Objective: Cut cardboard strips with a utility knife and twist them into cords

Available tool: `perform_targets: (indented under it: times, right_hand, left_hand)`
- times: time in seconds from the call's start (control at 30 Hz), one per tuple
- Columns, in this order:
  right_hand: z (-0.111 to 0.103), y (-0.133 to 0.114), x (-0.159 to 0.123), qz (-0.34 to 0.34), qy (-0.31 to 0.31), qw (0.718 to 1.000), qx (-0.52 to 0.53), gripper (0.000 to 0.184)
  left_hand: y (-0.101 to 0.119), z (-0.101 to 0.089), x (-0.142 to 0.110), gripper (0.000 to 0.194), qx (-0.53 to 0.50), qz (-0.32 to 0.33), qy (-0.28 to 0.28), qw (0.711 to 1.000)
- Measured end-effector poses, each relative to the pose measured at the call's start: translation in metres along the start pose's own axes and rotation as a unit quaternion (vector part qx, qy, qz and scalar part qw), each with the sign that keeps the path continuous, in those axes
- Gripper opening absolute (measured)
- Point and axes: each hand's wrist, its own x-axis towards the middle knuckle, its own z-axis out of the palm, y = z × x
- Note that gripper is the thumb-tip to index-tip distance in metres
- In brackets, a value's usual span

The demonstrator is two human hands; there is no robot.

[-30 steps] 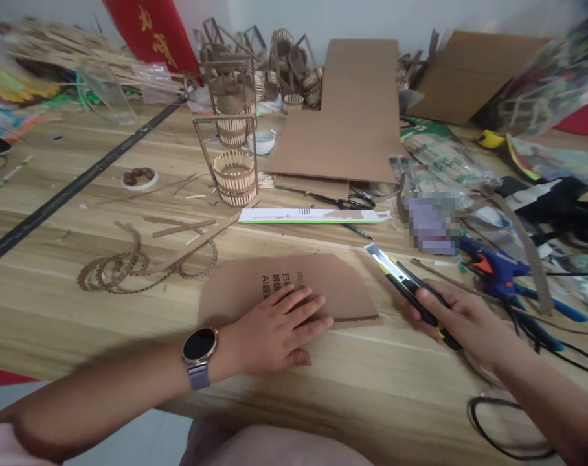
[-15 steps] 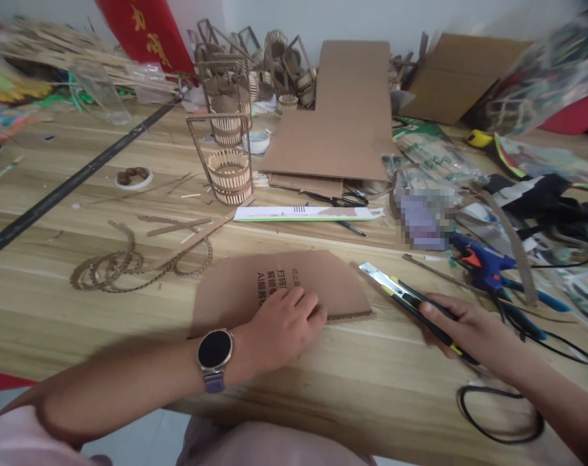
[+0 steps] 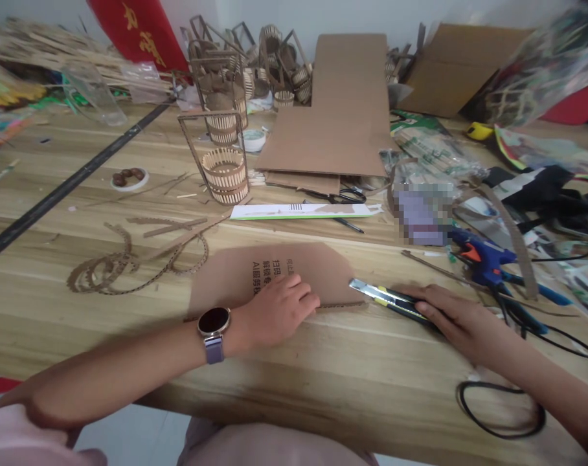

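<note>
My left hand, with a watch on its wrist, presses on a flat piece of brown cardboard with dark printed characters. Its fingers are bent over the cardboard's near edge, and the fingertips are partly hidden. My right hand is closed around a yellow and black utility knife. The knife's blade points left, by the right corner of the cardboard. Beyond the cardboard lies a white strip with a green edge. To the left are loose curled cardboard strips.
A small stick basket stands behind the white strip, with several more at the wall. Large cardboard sheets lie at the back. A blue glue gun, a black cable and plastic bags crowd the right. Scissors lie mid-table.
My right hand has brought the knife left and lowered its tip to the cardboard's right corner, turning it flatter. My left hand stays on the cardboard. The camera view has shifted slightly.
</note>
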Motion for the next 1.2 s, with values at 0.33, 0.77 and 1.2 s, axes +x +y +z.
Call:
perform_targets:
  times: [0.33,0.77,1.2]
  right_hand:
    - [0.007,0.012,-0.01,-0.024,-0.042,0.996,-0.08,0.051]
    - [0.015,-0.014,-0.02,0.01,0.003,0.991,-0.135,0.051]
    - [0.026,-0.032,-0.035,0.057,0.041,0.988,-0.139,0.058]
  left_hand:
    - [-0.017,-0.005,0.003,0.047,0.045,0.042,-0.03,0.998]
    - [-0.025,-0.005,0.007,0.046,0.016,0.024,-0.099,0.995]
    - [-0.026,-0.002,0.007,0.045,0.023,0.024,-0.083,0.996]
